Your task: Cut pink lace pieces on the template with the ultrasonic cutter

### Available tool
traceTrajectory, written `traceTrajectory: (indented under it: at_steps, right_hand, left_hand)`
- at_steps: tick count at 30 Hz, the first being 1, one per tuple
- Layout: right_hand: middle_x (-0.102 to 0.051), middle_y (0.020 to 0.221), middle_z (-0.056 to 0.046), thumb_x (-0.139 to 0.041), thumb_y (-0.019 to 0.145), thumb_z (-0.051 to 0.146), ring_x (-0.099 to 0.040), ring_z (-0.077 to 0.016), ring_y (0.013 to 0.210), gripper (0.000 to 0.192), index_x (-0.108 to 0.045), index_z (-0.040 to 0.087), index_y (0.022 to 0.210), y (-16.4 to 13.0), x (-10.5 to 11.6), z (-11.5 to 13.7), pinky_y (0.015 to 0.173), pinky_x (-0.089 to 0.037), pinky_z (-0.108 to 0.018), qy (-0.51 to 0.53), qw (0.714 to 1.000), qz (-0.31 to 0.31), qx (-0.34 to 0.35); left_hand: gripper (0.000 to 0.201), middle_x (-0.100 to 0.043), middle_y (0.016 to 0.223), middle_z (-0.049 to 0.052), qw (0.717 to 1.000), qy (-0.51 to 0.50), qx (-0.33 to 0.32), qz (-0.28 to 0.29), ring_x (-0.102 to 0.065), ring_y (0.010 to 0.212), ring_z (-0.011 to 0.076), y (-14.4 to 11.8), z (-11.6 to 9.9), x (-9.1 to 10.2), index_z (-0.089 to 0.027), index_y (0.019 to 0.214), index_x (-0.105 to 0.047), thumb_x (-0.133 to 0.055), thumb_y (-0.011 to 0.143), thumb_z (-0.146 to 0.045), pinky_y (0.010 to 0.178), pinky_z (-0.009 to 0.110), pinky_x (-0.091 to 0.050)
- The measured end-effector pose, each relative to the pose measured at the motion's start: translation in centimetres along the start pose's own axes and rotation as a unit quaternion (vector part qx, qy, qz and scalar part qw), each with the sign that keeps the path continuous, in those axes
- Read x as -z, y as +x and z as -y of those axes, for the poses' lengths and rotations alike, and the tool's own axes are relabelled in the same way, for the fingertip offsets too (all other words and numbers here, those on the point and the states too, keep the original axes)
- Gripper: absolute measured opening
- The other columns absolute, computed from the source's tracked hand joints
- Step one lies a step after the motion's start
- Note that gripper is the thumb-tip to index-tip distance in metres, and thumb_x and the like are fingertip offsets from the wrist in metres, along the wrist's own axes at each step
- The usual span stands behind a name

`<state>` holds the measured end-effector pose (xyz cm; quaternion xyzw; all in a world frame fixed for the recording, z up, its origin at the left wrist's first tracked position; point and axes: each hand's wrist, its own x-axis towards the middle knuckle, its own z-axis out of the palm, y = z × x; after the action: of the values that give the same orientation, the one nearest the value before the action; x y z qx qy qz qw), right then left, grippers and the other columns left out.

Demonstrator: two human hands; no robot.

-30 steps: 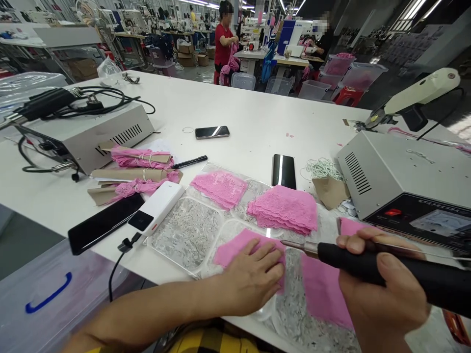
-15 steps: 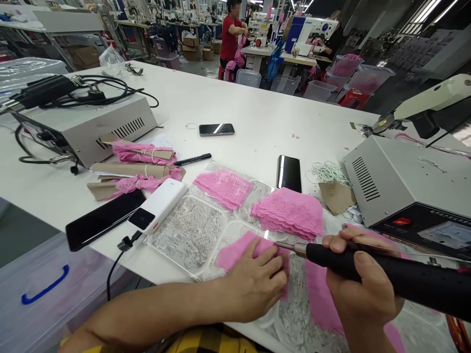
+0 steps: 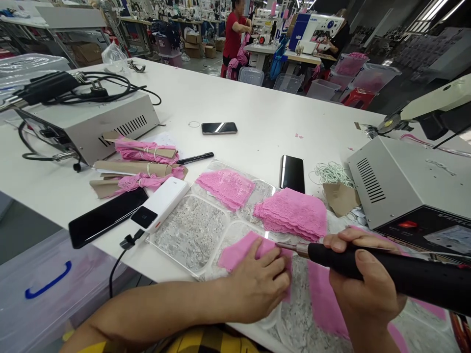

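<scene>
My left hand (image 3: 259,282) lies with its fingers spread, pressing down a pink fabric piece (image 3: 235,251) on a grey marbled, clear-edged mat (image 3: 191,230). Wrapped around the thick black handle of a pen-like corded tool (image 3: 331,257) is my right hand (image 3: 364,279). The tool's thin metal tip meets the fabric's upper edge, close to my left fingertips. Just beyond it sit a stack of pink lace pieces (image 3: 294,213) and a smaller lace stack (image 3: 226,189). Another pink piece (image 3: 324,299) lies partly beneath my right hand and forearm.
A grey control box (image 3: 397,171) stands at right, another grey box (image 3: 99,122) at left. Around the mat are a white power bank (image 3: 162,203), a black phone (image 3: 292,174), a pen (image 3: 195,158), tied lace bundles (image 3: 147,169) and green string (image 3: 331,174). People work in the background.
The view has shifted slightly, so everything sits a little further right. Both hands, the tool tip and the fabric keep about the same places relative to each other.
</scene>
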<state>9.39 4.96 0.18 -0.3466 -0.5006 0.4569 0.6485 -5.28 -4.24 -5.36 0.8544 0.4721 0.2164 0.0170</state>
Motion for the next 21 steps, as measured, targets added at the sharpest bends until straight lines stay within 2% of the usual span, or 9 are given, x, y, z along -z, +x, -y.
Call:
traceTrajectory:
  at_steps: [8, 13, 21]
  right_hand:
    - [-0.054, 0.081, 0.001, -0.061, 0.066, 0.022, -0.051, -0.0111, 0.062, 0.011, -0.058, 0.020, 0.077, 0.1, -1.5, 0.3, 0.063, -0.051, -0.035, 0.026, 1.000, 0.005, -0.009]
    - [-0.056, 0.084, 0.000, -0.062, 0.070, 0.023, -0.053, -0.0110, 0.063, 0.011, -0.059, 0.020, 0.080, -0.2, -2.4, -0.2, 0.064, -0.051, -0.034, 0.030, 0.999, 0.038, 0.001]
    - [-0.056, 0.083, 0.000, -0.062, 0.071, 0.023, -0.053, -0.0112, 0.064, 0.010, -0.059, 0.020, 0.081, -0.4, -2.5, -0.4, 0.063, -0.052, -0.034, 0.027, 0.999, 0.043, 0.001]
  left_hand:
    - [0.033, -0.057, 0.129, 0.012, 1.000, 0.010, -0.005, -0.020, -0.046, 0.124, 0.0285, 0.0, 0.0, -0.3, -0.012, 0.121, -0.056, -0.044, 0.098, -0.032, 0.103, 0.057, -0.033]
    - [0.031, -0.059, 0.126, 0.012, 1.000, 0.003, -0.003, -0.029, -0.045, 0.124, 0.0275, 0.2, 0.0, -0.3, -0.012, 0.116, -0.059, -0.041, 0.099, -0.031, 0.103, 0.056, -0.033]
    - [0.028, -0.059, 0.123, 0.013, 1.000, 0.003, 0.002, -0.025, -0.046, 0.120, 0.0268, 0.3, 0.0, 0.0, -0.013, 0.110, -0.061, -0.044, 0.098, -0.032, 0.101, 0.054, -0.034]
